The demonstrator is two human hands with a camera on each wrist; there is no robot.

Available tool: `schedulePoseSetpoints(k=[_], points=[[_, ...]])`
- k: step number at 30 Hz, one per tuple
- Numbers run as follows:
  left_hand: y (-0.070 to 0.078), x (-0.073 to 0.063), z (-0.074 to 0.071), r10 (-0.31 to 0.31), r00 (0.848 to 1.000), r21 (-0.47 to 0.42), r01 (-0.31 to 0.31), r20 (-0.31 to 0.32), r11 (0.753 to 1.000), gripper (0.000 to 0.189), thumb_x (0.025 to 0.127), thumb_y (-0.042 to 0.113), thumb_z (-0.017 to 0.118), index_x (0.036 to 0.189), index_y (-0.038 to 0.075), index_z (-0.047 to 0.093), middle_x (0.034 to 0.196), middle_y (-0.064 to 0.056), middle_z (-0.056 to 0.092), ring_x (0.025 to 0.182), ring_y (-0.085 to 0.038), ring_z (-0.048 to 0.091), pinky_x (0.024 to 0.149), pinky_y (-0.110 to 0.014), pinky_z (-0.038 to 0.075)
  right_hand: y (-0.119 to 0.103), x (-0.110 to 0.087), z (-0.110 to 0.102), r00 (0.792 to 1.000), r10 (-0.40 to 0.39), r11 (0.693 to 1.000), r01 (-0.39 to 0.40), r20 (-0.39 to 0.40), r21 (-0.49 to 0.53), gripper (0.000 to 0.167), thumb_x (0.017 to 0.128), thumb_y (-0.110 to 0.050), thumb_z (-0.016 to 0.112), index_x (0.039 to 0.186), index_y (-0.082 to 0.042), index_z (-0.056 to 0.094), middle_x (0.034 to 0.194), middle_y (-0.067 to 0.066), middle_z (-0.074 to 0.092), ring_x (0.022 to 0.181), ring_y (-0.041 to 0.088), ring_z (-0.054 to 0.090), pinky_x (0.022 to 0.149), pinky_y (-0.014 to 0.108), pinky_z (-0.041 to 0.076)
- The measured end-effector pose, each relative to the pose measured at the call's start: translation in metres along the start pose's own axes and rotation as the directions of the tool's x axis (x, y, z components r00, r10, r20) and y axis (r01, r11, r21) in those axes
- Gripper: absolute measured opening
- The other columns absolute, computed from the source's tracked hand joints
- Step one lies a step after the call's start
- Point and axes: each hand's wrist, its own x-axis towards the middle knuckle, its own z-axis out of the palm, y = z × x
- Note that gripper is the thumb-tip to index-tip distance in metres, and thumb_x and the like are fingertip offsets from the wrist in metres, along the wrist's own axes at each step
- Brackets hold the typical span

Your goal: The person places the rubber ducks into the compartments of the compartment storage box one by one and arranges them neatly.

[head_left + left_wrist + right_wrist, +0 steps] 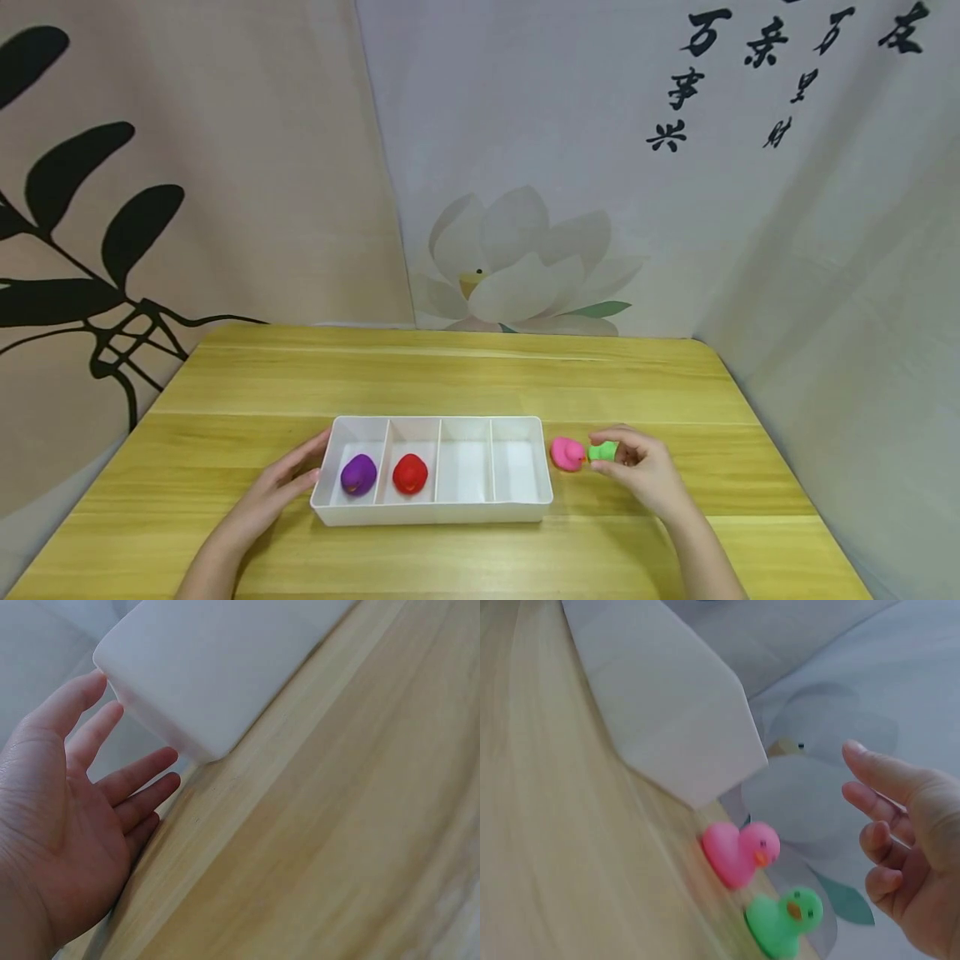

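Observation:
A white divided tray (487, 514) lies lengthwise on the table. In its leftmost compartment is a rounded purple toy (358, 475); the compartment beside it has a red one (410, 474). My left hand (281, 479) touches the tray's left end with extended fingertips, as the left wrist view also shows. Just past the tray's right end sit a pink rubber duck (739, 851) and a green rubber duck (784, 922), side by side. Over the green duck hovers my right hand (637, 467), thumb and fingers loosely bent. The right wrist view shows a gap between that hand and both ducks.
The wooden table (450, 375) runs back to a pale printed cloth (562, 125) with a lotus and black characters. Another cloth with dark leaves hangs at the left.

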Motion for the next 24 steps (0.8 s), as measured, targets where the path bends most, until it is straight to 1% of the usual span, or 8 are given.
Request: schedulePoseSetpoints(k=[4,8,11,15,17,21,23,24], points=[[0.000,0.000,0.000,-0.005,1.000,-0.004,0.005,-0.003,1.000,0.050,0.099,0.008,0.050,0.147,0.008,0.037,0.146,-0.022,0.038,0.124,0.004,0.038,0.095,-0.014,0.030,0.010,-0.005,-0.009,1.000,-0.003,1.000,0.003,-0.027,-0.019,0.031,0.076,-0.002,0.079,0.106,-0.002,0.070,0.103,0.007,0.065,0.061,0.011,0.046,0.049,0.023,0.040],[0.000,-0.001,0.000,-0.009,1.000,-0.012,0.009,-0.002,1.000,0.050,0.099,0.007,0.050,0.148,0.007,0.036,0.146,-0.023,0.037,0.124,0.004,0.038,0.096,-0.014,0.030,0.020,-0.008,-0.017,0.998,0.024,0.999,-0.025,-0.052,-0.030,0.035,0.076,-0.003,0.079,0.109,0.001,0.068,0.104,0.010,0.064,0.061,0.010,0.048,0.048,0.023,0.040],[0.001,-0.001,0.000,-0.012,1.000,-0.012,0.012,-0.003,1.000,0.050,0.099,0.007,0.050,0.148,0.006,0.036,0.146,-0.024,0.037,0.124,0.004,0.039,0.096,-0.014,0.030,0.028,-0.009,-0.021,0.998,0.041,0.998,-0.043,-0.046,-0.038,0.037,0.077,-0.004,0.079,0.112,0.001,0.067,0.104,0.015,0.063,0.061,0.011,0.049,0.049,0.023,0.041],[0.001,-0.001,0.000,-0.013,1.000,-0.001,0.013,-0.005,1.000,0.050,0.099,0.007,0.050,0.147,0.007,0.037,0.146,-0.023,0.038,0.123,0.003,0.040,0.095,-0.015,0.031,0.038,-0.011,-0.024,0.996,0.088,0.995,-0.090,-0.035,-0.047,0.039,0.079,-0.007,0.078,0.115,0.001,0.065,0.103,0.015,0.063,0.060,0.010,0.047,0.048,0.023,0.041],[0.001,-0.001,0.000,-0.009,1.000,0.002,0.009,-0.003,1.000,0.050,0.099,0.007,0.050,0.147,0.007,0.037,0.145,-0.023,0.038,0.123,0.003,0.040,0.095,-0.015,0.031,0.043,-0.012,-0.025,0.993,0.117,0.992,-0.118,-0.030,-0.036,0.041,0.079,-0.008,0.078,0.116,0.000,0.065,0.098,0.017,0.062,0.058,0.009,0.047,0.046,0.023,0.041],[0.000,0.000,0.000,-0.002,1.000,0.003,0.002,0.000,1.000,0.050,0.099,0.006,0.050,0.148,0.007,0.036,0.145,-0.023,0.039,0.124,0.002,0.040,0.096,-0.016,0.032,0.053,-0.014,-0.026,0.987,0.162,0.987,-0.162,-0.019,-0.005,0.043,0.079,-0.011,0.078,0.119,-0.001,0.064,0.094,0.019,0.060,0.055,0.008,0.045,0.044,0.023,0.040],[0.000,0.000,0.000,-0.003,1.000,0.003,0.003,0.000,1.000,0.050,0.099,0.006,0.050,0.148,0.008,0.036,0.145,-0.022,0.038,0.124,0.003,0.040,0.095,-0.016,0.031,0.058,-0.014,-0.026,0.986,0.167,0.986,-0.167,-0.016,-0.006,0.043,0.080,-0.011,0.078,0.119,-0.002,0.064,0.095,0.017,0.061,0.054,0.007,0.044,0.044,0.022,0.039],[0.000,0.000,0.000,-0.005,1.000,0.004,0.005,0.000,1.000,0.050,0.099,0.007,0.050,0.148,0.008,0.036,0.146,-0.022,0.038,0.124,0.003,0.040,0.095,-0.016,0.031,0.060,-0.014,-0.025,0.986,0.166,0.986,-0.166,-0.014,-0.013,0.043,0.080,-0.011,0.078,0.119,-0.003,0.063,0.091,0.016,0.061,0.054,0.007,0.043,0.043,0.022,0.039]])
